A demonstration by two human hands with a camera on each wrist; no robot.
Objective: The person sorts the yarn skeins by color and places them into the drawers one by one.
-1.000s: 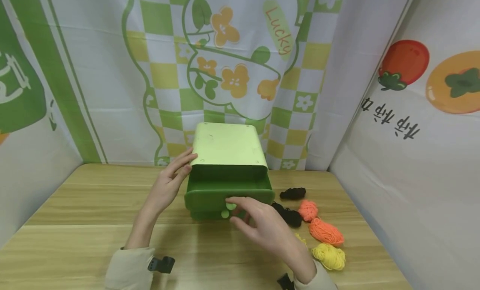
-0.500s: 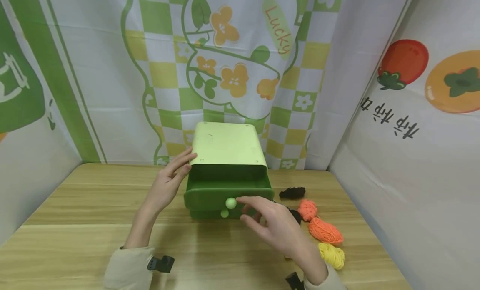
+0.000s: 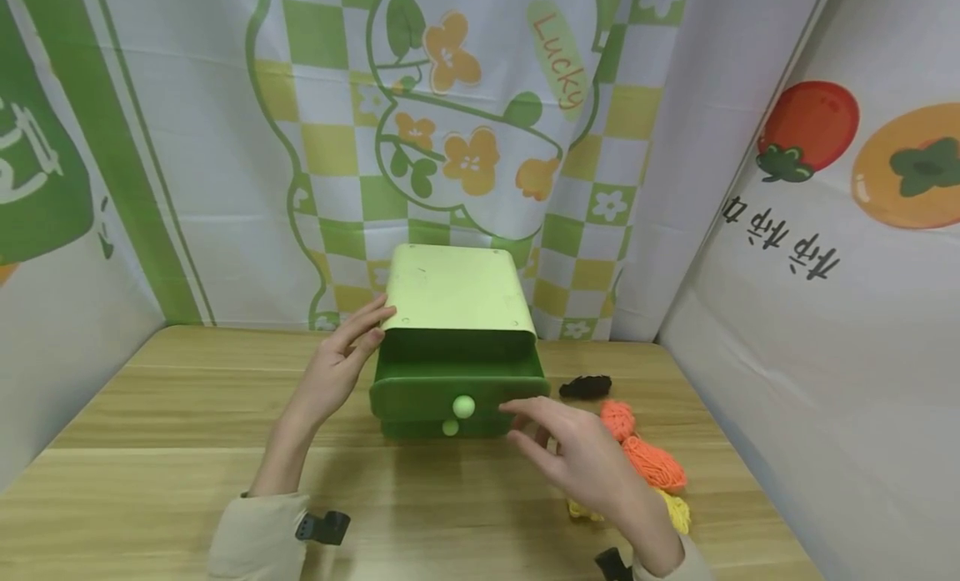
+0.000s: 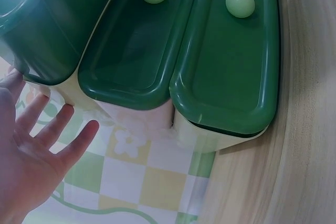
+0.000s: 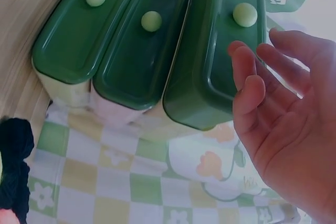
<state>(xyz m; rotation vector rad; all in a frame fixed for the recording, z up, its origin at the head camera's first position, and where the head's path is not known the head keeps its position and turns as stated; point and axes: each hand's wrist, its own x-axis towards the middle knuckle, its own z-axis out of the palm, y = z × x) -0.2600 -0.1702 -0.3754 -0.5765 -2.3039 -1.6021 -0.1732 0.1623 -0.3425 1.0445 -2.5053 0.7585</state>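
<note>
A pale green drawer chest (image 3: 461, 285) stands toward the back of the wood-grain worktop (image 3: 150, 431), its dark green top drawer (image 3: 412, 400) pulled out; on my left wrist feed, the middle drawer (image 4: 131, 45) and bottom drawer (image 4: 231, 61) sit pushed in below it. The person's left hand (image 3: 335, 374), fingers extended and slightly spread, touches the chest's upper left edge and grips nothing; the right hand (image 3: 577, 452), fingers loosely bent with a gap between thumb and forefinger, is also without a hold, just right of the top drawer's round knob (image 3: 464, 407); from my distance I cannot tell whether its fingertips meet the drawer front. To the right I make out yarn on the worktop: a black skein (image 3: 585, 388) farthest back, then a coral ball (image 3: 617, 418), a coral skein (image 3: 654, 464) and a yellow skein (image 3: 677, 512), the last partly hidden by the right forearm; more yellow yarn (image 3: 583, 511) peeks out on the forearm's other side; behind the chest hangs a checked curtain (image 3: 322, 147) printed with flowers and "Lucky".
</note>
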